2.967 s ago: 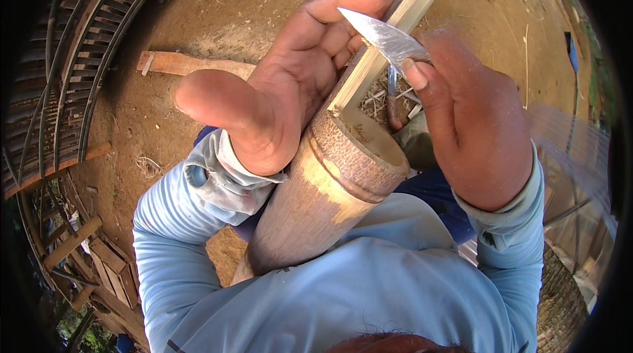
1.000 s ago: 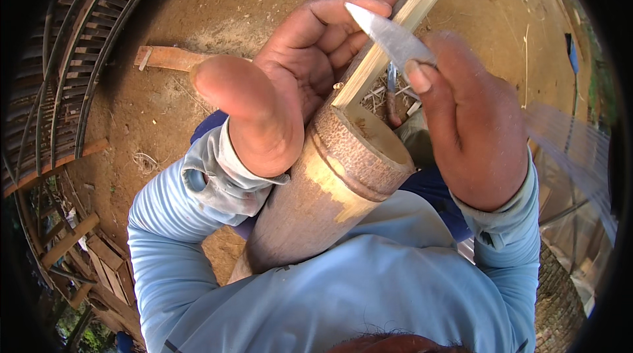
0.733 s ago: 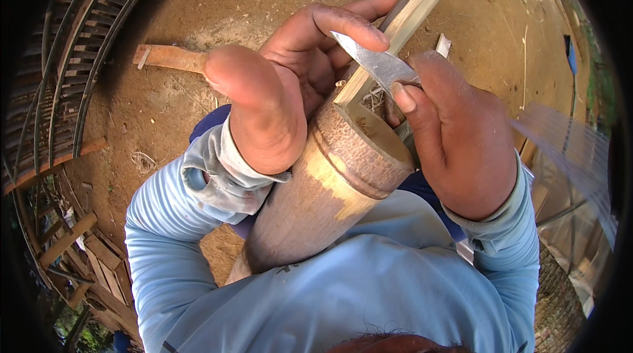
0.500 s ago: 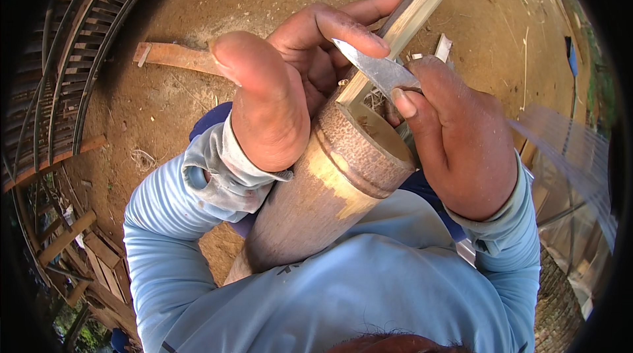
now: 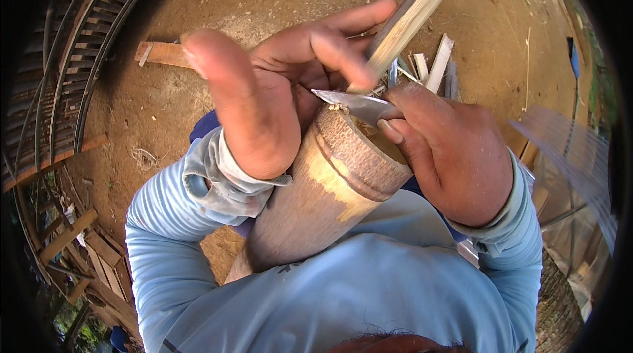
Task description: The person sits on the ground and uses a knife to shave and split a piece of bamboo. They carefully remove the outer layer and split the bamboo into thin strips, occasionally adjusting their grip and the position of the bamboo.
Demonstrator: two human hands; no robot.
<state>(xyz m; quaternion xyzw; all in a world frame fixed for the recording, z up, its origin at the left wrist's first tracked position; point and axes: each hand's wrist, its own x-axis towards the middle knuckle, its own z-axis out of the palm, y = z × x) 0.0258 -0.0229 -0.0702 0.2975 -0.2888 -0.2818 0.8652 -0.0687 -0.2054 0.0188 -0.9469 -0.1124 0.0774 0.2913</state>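
Note:
A thick bamboo tube [image 5: 310, 201] leans against my blue-clad body, its cut rim facing up and away. My right hand [image 5: 455, 148] pinches a short pointed knife blade [image 5: 362, 105] between thumb and forefinger; its handle is hidden in the palm. The blade lies across the tube's rim, its tip pointing left beside small shavings. At the far side, my left hand [image 5: 264, 96] has its thumb stretched out, while its bent fingers hold a split bamboo strip [image 5: 412, 16]. The forefinger passes in front of the strip and another finger goes behind; the strip's lower end is partly hidden by fingers and blade.
Bare brown soil [image 5: 198, 3] surrounds me. Pale offcuts [image 5: 440, 63] lie beyond the tube, and a flat brown board [image 5: 165, 54] is at the left. A slatted rack [image 5: 86, 43] stands far left. Clear plastic sheeting [image 5: 567, 155] hangs at the right.
The knife has turned flatter and come down and left onto the tube's rim. My left hand has shifted slightly left, with its thumb farther out. More offcuts now show behind my right hand.

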